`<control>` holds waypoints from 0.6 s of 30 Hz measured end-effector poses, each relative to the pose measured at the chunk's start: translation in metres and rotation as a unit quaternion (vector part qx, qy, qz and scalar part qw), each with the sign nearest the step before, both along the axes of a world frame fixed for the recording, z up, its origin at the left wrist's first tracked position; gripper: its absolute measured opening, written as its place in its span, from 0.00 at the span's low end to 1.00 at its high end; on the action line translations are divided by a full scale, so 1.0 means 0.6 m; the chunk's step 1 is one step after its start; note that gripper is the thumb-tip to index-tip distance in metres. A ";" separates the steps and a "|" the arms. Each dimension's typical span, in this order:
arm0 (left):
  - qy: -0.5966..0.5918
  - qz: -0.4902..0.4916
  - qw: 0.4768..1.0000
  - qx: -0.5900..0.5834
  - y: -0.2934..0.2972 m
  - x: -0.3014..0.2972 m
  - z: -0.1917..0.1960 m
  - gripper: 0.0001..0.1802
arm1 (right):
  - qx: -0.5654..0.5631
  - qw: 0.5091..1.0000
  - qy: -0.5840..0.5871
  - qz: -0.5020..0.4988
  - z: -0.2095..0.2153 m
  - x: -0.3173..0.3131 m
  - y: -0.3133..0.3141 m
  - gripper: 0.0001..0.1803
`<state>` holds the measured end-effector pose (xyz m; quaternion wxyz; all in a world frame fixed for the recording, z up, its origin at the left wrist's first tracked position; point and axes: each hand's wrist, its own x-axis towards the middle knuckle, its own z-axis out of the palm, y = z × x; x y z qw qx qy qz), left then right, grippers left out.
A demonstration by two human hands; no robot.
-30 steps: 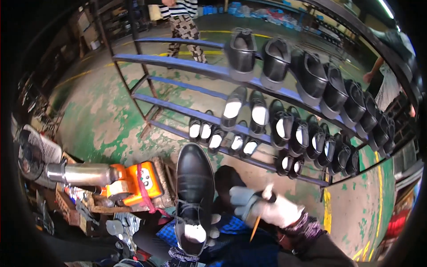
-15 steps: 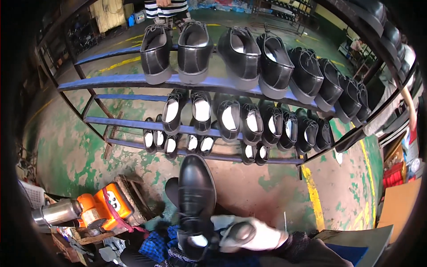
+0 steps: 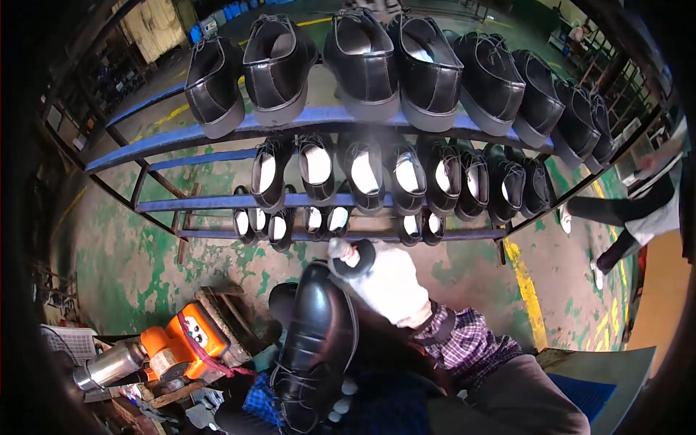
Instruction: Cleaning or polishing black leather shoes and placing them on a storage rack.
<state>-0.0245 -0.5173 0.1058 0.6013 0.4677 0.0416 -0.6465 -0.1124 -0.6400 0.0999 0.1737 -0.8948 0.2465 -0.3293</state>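
A glossy black lace-up shoe lies tilted over my lap, toe pointing away. Pale fingertips of my left hand curl around its right side near the laces; the rest of that hand is hidden under the shoe. My right hand, in a white glove, is closed beside the toe. A dark rounded piece with a pale tip shows at its fingers, too blurred to name. Behind the shoe, partly covered, is another dark rounded shape.
A rack with blue shelves stands ahead, holding several black shoes. To the left are an orange device and a steel flask. A person is at the right, near a cardboard sheet.
My right hand has moved up and forward from beside the shoe's heel to its toe. The shoe has tilted and turned. The person at the right has stepped into fuller view.
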 end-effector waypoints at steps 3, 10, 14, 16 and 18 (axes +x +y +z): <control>-0.008 0.012 0.999 0.032 0.056 -0.021 -0.031 0.13 | -0.021 0.999 0.010 0.049 -0.054 -0.005 -0.017 0.07; -0.016 -0.015 0.992 0.124 0.321 -0.052 -0.125 0.11 | 0.789 0.598 -0.139 -0.018 -0.124 -0.031 0.019 0.10; -0.065 0.024 0.995 -0.066 0.295 -0.063 -0.083 0.52 | 0.840 0.489 -0.211 0.103 -0.182 -0.017 0.050 0.08; -0.355 -0.097 0.930 -0.027 0.283 -0.053 -0.078 0.63 | 0.713 0.692 -0.092 0.067 -0.193 -0.017 0.056 0.07; -0.570 -0.219 0.792 0.027 0.275 -0.055 -0.072 0.74 | 0.427 0.900 0.079 0.051 -0.184 -0.012 0.069 0.06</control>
